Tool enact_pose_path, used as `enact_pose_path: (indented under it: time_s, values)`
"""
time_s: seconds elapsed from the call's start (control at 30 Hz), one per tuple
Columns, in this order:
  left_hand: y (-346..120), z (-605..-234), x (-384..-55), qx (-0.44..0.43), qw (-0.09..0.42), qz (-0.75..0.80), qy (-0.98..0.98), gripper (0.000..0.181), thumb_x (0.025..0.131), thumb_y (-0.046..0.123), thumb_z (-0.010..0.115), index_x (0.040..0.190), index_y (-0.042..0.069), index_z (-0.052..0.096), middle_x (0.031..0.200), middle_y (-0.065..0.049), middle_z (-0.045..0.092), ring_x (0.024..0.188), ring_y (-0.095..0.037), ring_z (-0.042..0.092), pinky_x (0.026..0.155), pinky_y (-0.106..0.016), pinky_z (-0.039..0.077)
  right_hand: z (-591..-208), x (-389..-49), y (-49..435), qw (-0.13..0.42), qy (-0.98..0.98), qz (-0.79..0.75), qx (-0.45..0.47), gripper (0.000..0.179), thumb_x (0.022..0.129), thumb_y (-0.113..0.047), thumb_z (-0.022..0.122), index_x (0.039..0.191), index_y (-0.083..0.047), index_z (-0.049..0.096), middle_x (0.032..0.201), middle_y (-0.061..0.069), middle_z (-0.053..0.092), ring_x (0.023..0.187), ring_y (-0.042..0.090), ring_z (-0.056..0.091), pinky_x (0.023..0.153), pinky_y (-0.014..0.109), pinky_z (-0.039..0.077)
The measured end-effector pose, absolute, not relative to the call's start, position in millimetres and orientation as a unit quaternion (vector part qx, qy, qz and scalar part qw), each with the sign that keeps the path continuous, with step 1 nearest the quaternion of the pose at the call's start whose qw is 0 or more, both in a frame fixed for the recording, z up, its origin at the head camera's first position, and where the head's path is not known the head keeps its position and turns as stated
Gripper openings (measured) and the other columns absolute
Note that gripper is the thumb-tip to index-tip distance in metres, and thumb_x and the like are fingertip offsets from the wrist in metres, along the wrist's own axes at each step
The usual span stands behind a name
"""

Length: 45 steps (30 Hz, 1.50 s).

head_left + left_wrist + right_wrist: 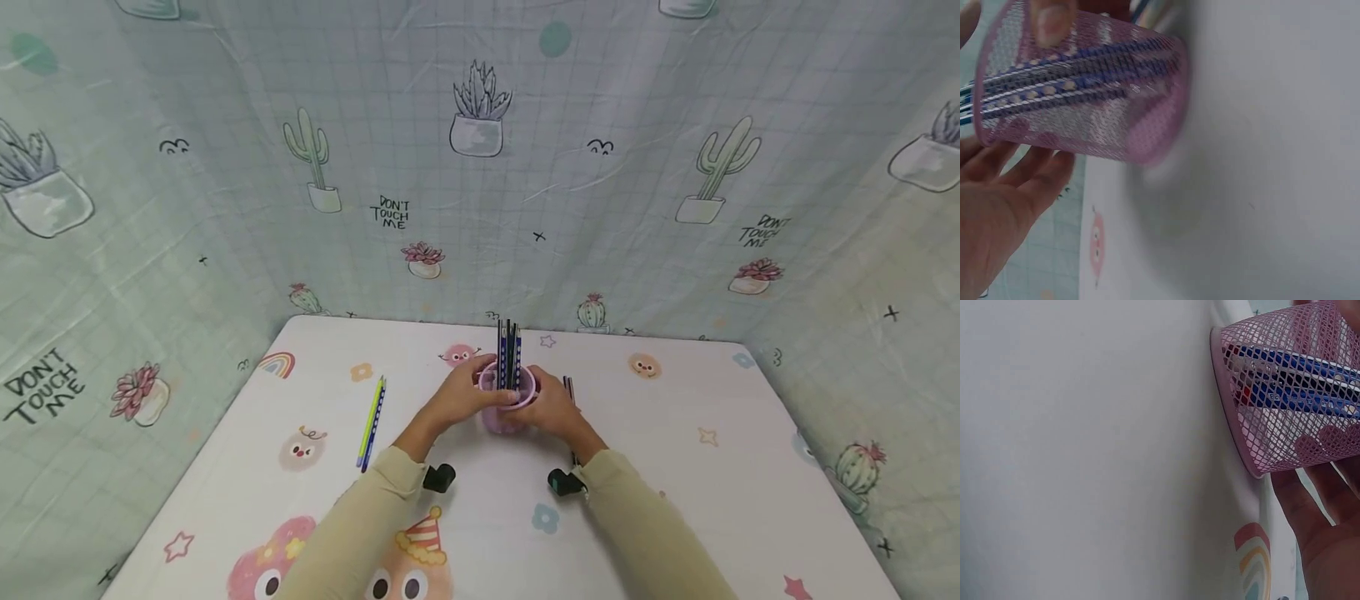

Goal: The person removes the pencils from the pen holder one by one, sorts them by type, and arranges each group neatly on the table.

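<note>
Both hands grip a pink mesh pencil cup [501, 423], one on either side. My left hand [459, 393] curls round its left side, with the thumb across the front near the rim. On the opposite side, my right hand [553, 407] holds it the same way. Several pencils [509, 358], dark and blue with white dots, stand in the cup and rise above its rim. Through the mesh, their lower ends show in the right wrist view, where the cup [1279, 447] has its base close over the white table.
Left of the hands lie a yellow-green pencil [371, 421] and a blue dotted pencil [372, 429], side by side. Dark pencils [568, 387] lie beside the right hand, partly hidden by its wrist. The white table [645, 433] has printed cartoon figures; a patterned cloth [540, 200] hangs behind.
</note>
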<state>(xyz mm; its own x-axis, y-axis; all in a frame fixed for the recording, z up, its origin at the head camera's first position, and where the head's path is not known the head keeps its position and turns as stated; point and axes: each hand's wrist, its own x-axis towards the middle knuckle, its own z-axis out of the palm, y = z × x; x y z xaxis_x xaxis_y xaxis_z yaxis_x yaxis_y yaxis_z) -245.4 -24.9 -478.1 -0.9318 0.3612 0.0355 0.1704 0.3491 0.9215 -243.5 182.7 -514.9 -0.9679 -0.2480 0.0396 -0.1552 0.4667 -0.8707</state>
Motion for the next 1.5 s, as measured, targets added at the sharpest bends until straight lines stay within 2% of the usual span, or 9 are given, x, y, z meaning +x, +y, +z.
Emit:
enact_pose_path:
  time_s: [0.1, 0.2, 0.3, 0.57, 0.73, 1.07, 1.37, 1.5]
  values:
    - [-22.3, -471.5, -246.8, 0.115, 0.032, 0.581, 0.805, 0.061, 0.089, 0.029, 0.083, 0.14, 0.002, 0.061, 0.138, -0.016, 0.067, 0.13, -0.034, 0.063, 0.111, -0.05, 0.052, -515.9, -242.8, 181.2, 0.054, 0.849, -0.515, -0.108, 0.077, 0.066, -0.019, 0.099, 0.131, -0.005, 0.06, 0.124, 0.013, 0.071, 0.113, 0.026, 0.067, 0.101, 0.046, 0.058]
    - [-17.3, -465.4, -247.4, 0.076, -0.046, 0.578, 0.811, 0.035, 0.092, 0.021, 0.08, 0.12, 0.001, 0.072, 0.118, -0.016, 0.075, 0.111, -0.031, 0.072, 0.1, -0.045, 0.059, -515.3, -241.7, 180.3, 0.055, 0.85, -0.515, -0.096, 0.079, 0.065, -0.019, 0.1, 0.132, -0.006, 0.06, 0.125, 0.012, 0.071, 0.116, 0.028, 0.066, 0.105, 0.049, 0.056]
    - [-11.0, -462.4, -247.1, 0.07, -0.094, 0.539, 0.834, 0.017, 0.093, 0.016, 0.078, 0.105, 0.004, 0.079, 0.101, -0.012, 0.078, 0.093, -0.025, 0.073, 0.087, -0.039, 0.063, -514.7, -240.6, 180.3, 0.054, 0.852, -0.513, -0.093, 0.081, 0.065, -0.019, 0.1, 0.134, -0.005, 0.059, 0.127, 0.013, 0.071, 0.118, 0.029, 0.066, 0.107, 0.051, 0.055]
    - [6.5, -462.4, -246.4, 0.09, -0.134, 0.444, 0.881, 0.019, 0.094, 0.013, 0.077, 0.11, 0.004, 0.081, 0.09, -0.01, 0.076, 0.079, -0.018, 0.065, 0.07, -0.029, 0.057, -517.1, -241.0, 181.0, 0.053, 0.855, -0.508, -0.095, 0.083, 0.066, -0.025, 0.1, 0.135, -0.007, 0.058, 0.127, 0.012, 0.07, 0.116, 0.028, 0.065, 0.104, 0.049, 0.056]
    - [16.5, -463.6, -246.3, 0.08, -0.164, 0.408, 0.894, 0.017, 0.092, 0.01, 0.078, 0.107, 0.003, 0.081, 0.089, -0.011, 0.076, 0.079, -0.021, 0.068, 0.07, -0.032, 0.057, -520.0, -241.9, 180.6, 0.048, 0.858, -0.503, -0.097, 0.082, 0.065, -0.025, 0.1, 0.134, -0.007, 0.059, 0.126, 0.011, 0.07, 0.114, 0.027, 0.066, 0.102, 0.048, 0.057]
    - [26.1, -464.1, -241.3, 0.082, -0.182, 0.307, 0.931, 0.024, 0.093, 0.022, 0.079, 0.115, 0.011, 0.08, 0.084, -0.006, 0.071, 0.076, -0.022, 0.064, 0.065, -0.034, 0.052, -519.1, -240.5, 180.3, 0.036, 0.853, -0.508, -0.112, 0.079, 0.065, -0.02, 0.1, 0.132, -0.005, 0.06, 0.122, 0.013, 0.072, 0.108, 0.024, 0.068, 0.094, 0.042, 0.059]
    - [28.7, -460.9, -245.2, 0.073, -0.121, 0.329, 0.934, 0.022, 0.096, 0.024, 0.075, 0.11, 0.008, 0.081, 0.097, -0.011, 0.07, 0.089, -0.027, 0.065, 0.072, -0.039, 0.053, -518.8, -239.7, 181.2, 0.038, 0.856, -0.504, -0.109, 0.081, 0.066, -0.028, 0.1, 0.133, -0.008, 0.059, 0.12, 0.011, 0.072, 0.104, 0.023, 0.067, 0.092, 0.04, 0.06]
    - [29.1, -461.4, -245.3, 0.051, -0.098, 0.392, 0.913, 0.018, 0.097, 0.02, 0.074, 0.103, 0.005, 0.081, 0.097, -0.01, 0.066, 0.087, -0.022, 0.061, 0.073, -0.035, 0.05, -520.0, -240.2, 181.9, 0.037, 0.856, -0.505, -0.11, 0.082, 0.067, -0.027, 0.1, 0.134, -0.006, 0.058, 0.12, 0.013, 0.072, 0.105, 0.023, 0.068, 0.092, 0.04, 0.06]
